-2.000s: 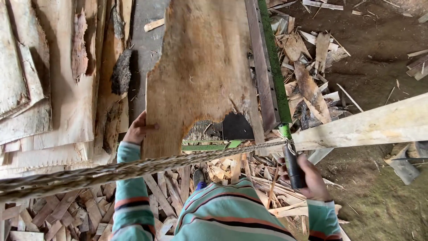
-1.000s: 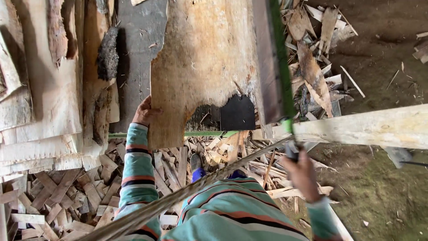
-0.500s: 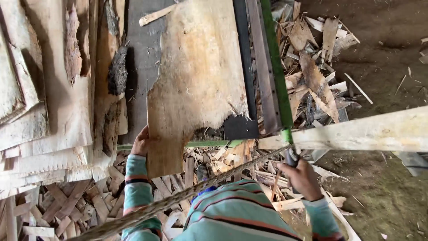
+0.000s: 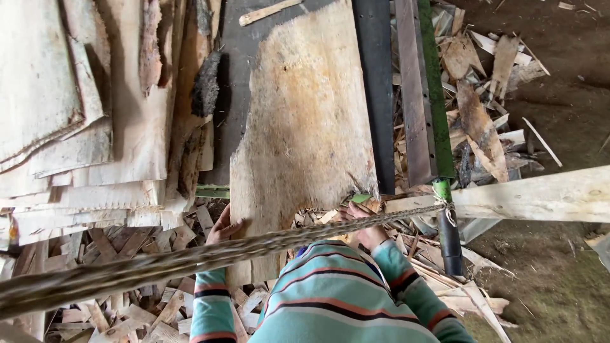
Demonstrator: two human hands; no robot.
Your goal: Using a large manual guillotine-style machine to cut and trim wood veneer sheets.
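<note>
Left hand (image 4: 223, 227) curled narrowly around the near left edge of a wide sheet of wood veneer (image 4: 305, 140), thumb on top, fingers tucked under and out of sight. Right hand (image 4: 363, 230) closed on the sheet's ragged near right corner, partly hidden behind a taut twisted rope (image 4: 190, 260); exact spread of those fingers impossible to tell. Both sleeves striped in teal, orange and dark bands.

Sheet stretching straight ahead of both hands, flat, pale tan with rough torn edges, resting on a dark metal table (image 4: 241, 70). Near end overhanging the table edge, between the two hands.

Just right of the right hand and a little beyond it, a long dark blade bar (image 4: 380, 95) alongside the sheet's right edge, with a grey strip and a green lever arm (image 4: 433, 89) beside it. Lever ending in a black handle (image 4: 450, 238) to the right of the right hand, apart from it. Rope tied at the lever above the handle, running leftward across both forearms toward the lower left.

Pale wooden beam (image 4: 540, 194) crossing to the right of the right hand. Stack of pale veneer sheets (image 4: 70, 127) to the left of the left hand. Heap of wood scraps (image 4: 127, 305) below both hands, more offcuts (image 4: 483, 121) beyond the lever on bare earth.
</note>
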